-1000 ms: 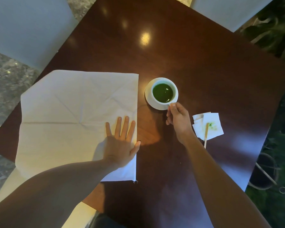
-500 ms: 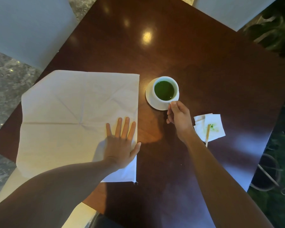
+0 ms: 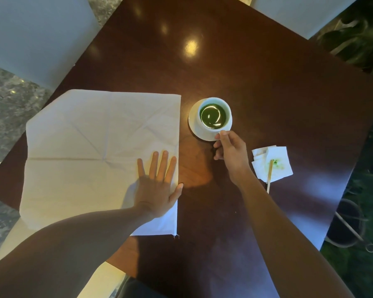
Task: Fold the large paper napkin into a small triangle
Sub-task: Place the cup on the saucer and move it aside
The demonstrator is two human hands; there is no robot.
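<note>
Napkin: large paper napkin [image 3: 91,151] lies unfolded and creased on the dark table [image 3: 267,93], at 9 o'clock of the cup.
Left hand: left hand [image 3: 157,186] flat on the napkin's right edge, fingers straight and spread wide.
Right hand: I see the right hand [image 3: 230,151] pinching the white cup [image 3: 214,117] of green liquid at its near rim.
Saucer: saucer [image 3: 192,123] under the cup.
At 3 o'clock: small stained napkin [image 3: 278,162], wooden stick [image 3: 269,177] lying on it.

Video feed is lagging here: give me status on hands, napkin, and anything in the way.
Left hand flat on large napkin, which lies unfolded. Right hand pinching the cup of green drink just off the napkin's right edge. Small stained napkin and stick off right.
</note>
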